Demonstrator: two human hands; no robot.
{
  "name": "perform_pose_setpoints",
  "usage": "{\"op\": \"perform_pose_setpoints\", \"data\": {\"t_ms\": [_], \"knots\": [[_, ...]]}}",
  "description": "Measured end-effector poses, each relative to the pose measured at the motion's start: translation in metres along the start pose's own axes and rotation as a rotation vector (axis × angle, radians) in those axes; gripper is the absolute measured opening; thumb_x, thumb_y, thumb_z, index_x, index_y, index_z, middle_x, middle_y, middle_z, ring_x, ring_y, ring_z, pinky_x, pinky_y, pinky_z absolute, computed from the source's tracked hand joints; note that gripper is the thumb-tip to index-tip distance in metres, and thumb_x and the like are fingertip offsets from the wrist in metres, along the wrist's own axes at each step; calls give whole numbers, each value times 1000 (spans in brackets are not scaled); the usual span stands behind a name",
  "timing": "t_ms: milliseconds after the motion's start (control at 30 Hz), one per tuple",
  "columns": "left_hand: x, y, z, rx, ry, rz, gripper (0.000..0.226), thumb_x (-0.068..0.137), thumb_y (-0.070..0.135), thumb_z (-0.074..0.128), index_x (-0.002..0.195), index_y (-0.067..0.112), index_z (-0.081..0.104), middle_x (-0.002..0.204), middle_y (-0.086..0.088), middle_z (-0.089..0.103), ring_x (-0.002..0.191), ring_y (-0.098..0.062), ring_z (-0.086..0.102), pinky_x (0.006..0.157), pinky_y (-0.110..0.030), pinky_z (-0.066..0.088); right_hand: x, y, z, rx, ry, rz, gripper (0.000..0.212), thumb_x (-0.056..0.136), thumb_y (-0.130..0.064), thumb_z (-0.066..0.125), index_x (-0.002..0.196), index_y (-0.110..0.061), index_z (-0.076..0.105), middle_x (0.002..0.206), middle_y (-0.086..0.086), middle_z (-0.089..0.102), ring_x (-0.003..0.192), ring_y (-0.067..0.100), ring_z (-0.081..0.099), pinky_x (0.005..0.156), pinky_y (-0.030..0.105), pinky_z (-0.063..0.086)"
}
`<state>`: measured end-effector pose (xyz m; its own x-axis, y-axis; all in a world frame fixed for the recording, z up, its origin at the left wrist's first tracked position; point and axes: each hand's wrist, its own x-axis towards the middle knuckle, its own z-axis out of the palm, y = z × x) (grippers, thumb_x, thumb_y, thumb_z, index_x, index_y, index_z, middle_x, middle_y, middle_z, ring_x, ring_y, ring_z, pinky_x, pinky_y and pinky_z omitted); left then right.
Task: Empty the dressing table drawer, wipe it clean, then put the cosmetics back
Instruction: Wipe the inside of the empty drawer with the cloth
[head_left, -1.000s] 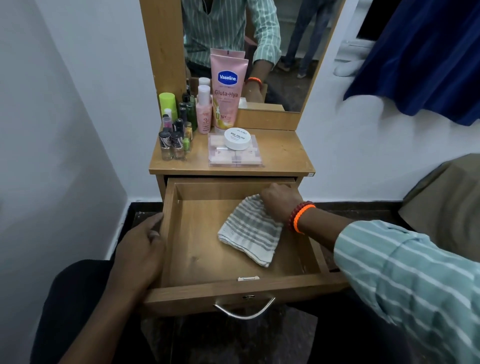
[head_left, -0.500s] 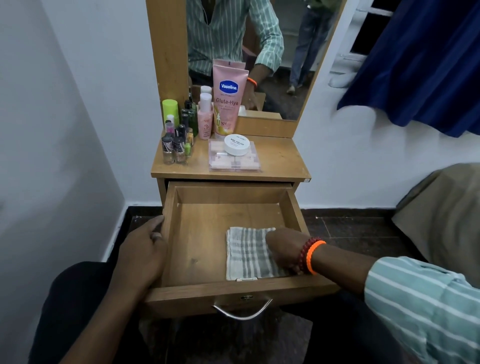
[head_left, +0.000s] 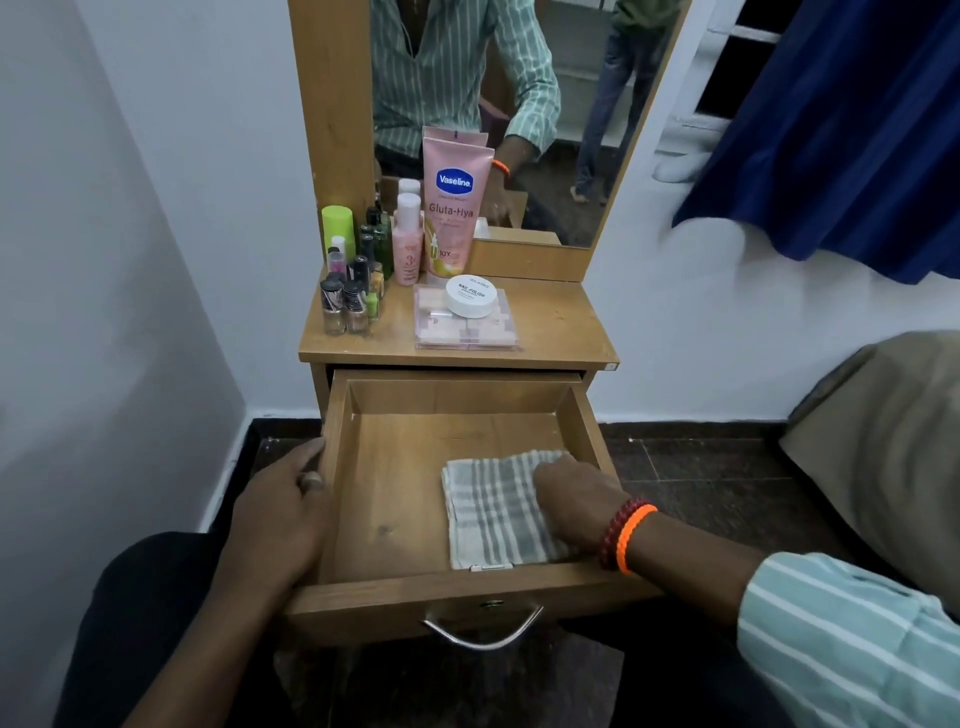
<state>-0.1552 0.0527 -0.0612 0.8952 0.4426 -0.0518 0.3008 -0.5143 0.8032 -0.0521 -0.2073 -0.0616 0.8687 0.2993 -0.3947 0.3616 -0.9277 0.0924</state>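
Drawer (head_left: 395, 488) pulled fully out of the table (head_left: 556, 332), long axis running front to back, handle (head_left: 483, 631) at the near end. Inside, a folded grey-and-white striped cloth (head_left: 493, 514) lies flat in the near right corner, its long axis also front to back, near edge against the drawer front.

Right hand (head_left: 576, 499) reaches in from the right, palm down, fingers curled onto the cloth's right half and pressing it to the drawer floor; whether they pinch the fabric, cannot tell. Red bead and orange bands on that wrist, striped sleeve behind.

Left hand (head_left: 280, 514) grips the drawer's left wall, fingers curled over its top edge, forearm coming up from below.

Beyond the right hand, on the table: upright pink tube (head_left: 454, 208) reading "Vaseline" and "Gluta-Hya"; small pink bottle (head_left: 407, 244) marked "3"; white round jar (head_left: 471, 296) labelled "NAIL POLISH", sitting on a clear flat case (head_left: 467, 330); cluster of nail polish bottles (head_left: 353, 291) left of these.
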Motion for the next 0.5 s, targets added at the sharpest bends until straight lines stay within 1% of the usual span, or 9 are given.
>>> {"op": "perform_pose_setpoints", "data": {"t_ms": [67, 167, 233, 267, 333, 367, 400, 433, 500], "knots": [[1, 1, 1, 0, 6, -10, 45, 104, 10, 39, 146, 24, 50, 132, 2, 56, 106, -10, 43, 93, -37, 37, 4, -3, 0, -18, 74, 4, 24, 100, 1, 48, 118, -6, 63, 121, 14, 66, 107, 31, 69, 79, 35, 53], [2, 0, 0, 8, 3, -24, 45, 104, 11, 39, 146, 25, 50, 140, -6, 57, 109, -13, 46, 97, -40, 38, 4, -21, -8, -73, 176, -104, 18, 101, -6, 57, 117, -9, 63, 115, 11, 68, 101, 29, 69, 79, 38, 57], [2, 0, 0, 17, 10, -29, 45, 104, 11, 39, 145, 24, 51, 139, -6, 57, 113, -18, 51, 97, -41, 39, 6, -31, -13, -74, 204, -154, 13, 102, -9, 56, 111, -10, 64, 105, 9, 68, 91, 29, 70, 69, 38, 56], [2, 0, 0, 24, 10, -17, 45, 104, 11, 39, 145, 24, 52, 137, -6, 58, 111, -19, 51, 95, -40, 39, 21, -31, -2, -122, 224, -195, 11, 102, -9, 55, 107, -12, 65, 98, 8, 67, 85, 29, 69, 64, 38, 53], [3, -1, 1, 26, 2, 7, 45, 104, 12, 39, 143, 27, 53, 132, -4, 60, 103, -14, 48, 90, -38, 39, 50, -21, 18, -134, 169, -170, 8, 99, -14, 60, 94, -19, 63, 85, 10, 62, 70, 29, 63, 58, 37, 50], [5, -2, 1, 24, -3, 2, 45, 104, 12, 39, 144, 28, 52, 129, -2, 60, 103, -13, 47, 90, -39, 39, 68, -13, 32, -171, 82, -126, 10, 96, -20, 65, 88, -24, 61, 84, 13, 63, 65, 28, 59, 56, 38, 50], [6, -3, 1, 23, -9, -13, 46, 104, 12, 39, 145, 29, 51, 129, -1, 59, 103, -14, 47, 91, -40, 40, 79, -6, 38, -170, 96, -91, 10, 94, -23, 67, 87, -24, 62, 87, 15, 66, 63, 28, 58, 54, 37, 49], [7, -4, 1, 24, -14, -31, 46, 105, 13, 39, 146, 30, 49, 131, -3, 59, 105, -15, 48, 94, -43, 42, 81, -1, 35, -152, 113, -63, 10, 97, -19, 64, 88, -24, 65, 90, 14, 68, 65, 28, 60, 52, 35, 47], [8, -5, 2, 31, -24, -53, 46, 106, 15, 38, 147, 32, 46, 137, -6, 57, 108, -17, 48, 99, -49, 42, 58, -4, -1, -141, 198, -72, 22, 101, -6, 50, 95, -15, 69, 94, 8, 68, 77, 28, 68, 54, 34, 45]]}}
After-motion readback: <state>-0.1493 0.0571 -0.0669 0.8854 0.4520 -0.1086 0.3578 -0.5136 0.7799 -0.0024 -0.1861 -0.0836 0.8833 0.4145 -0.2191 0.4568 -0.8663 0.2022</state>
